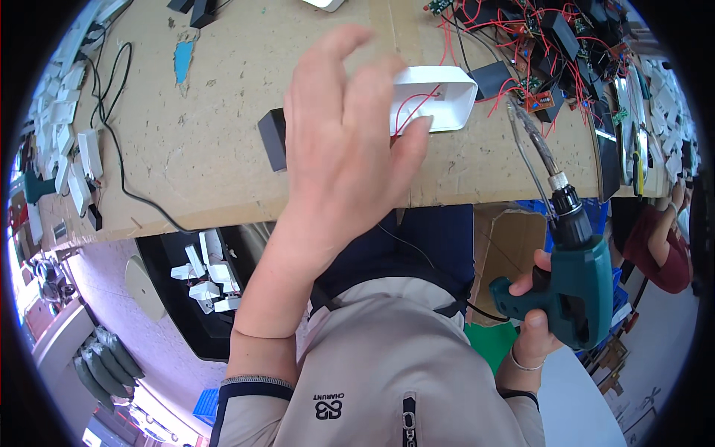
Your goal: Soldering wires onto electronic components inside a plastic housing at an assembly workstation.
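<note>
L hand [344, 149] hovers spread over the white plastic housing [439, 97] on the cardboard-topped bench [208, 149]; R hand [538, 313] clenches green electric screwdriver [577, 268] (bit raised). Likely pre-fastening; next needs housing steadied, bit aligned.

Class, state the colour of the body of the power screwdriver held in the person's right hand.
Teal green body with a black chuck: the power screwdriver, best seen in the head view.
</note>
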The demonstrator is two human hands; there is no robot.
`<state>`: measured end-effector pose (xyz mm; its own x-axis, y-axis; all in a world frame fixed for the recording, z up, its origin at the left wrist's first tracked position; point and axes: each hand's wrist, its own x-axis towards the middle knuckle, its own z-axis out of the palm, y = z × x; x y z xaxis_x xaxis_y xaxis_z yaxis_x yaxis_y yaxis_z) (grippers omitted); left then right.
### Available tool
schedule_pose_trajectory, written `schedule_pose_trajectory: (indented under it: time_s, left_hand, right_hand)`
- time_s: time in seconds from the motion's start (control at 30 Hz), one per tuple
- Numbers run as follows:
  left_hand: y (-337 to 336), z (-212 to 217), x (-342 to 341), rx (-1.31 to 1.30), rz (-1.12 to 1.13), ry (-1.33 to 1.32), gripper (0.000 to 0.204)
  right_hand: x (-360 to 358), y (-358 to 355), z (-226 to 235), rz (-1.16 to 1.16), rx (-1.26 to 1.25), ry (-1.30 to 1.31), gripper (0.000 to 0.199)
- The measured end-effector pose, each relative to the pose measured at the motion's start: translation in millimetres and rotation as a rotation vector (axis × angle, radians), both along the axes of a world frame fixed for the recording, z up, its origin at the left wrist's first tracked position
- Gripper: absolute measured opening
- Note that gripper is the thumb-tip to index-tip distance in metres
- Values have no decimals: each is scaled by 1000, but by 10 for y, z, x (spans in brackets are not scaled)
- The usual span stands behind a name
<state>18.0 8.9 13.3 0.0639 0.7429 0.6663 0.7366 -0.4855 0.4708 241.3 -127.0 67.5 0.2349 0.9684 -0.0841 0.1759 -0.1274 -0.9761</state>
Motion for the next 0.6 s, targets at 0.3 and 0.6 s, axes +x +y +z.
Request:
schedule_pose_trajectory:
  time_s: [0.3,0.6]
  left_hand:
    - [-54,126,-194,-301,-47,-105,31]
    - [-1083,207,-2319,-533,-492,-1454,43]
  right_hand:
    - [59,-48,-55,35,274,23,68]
    - [230,-76,-154,207,395,92,59]
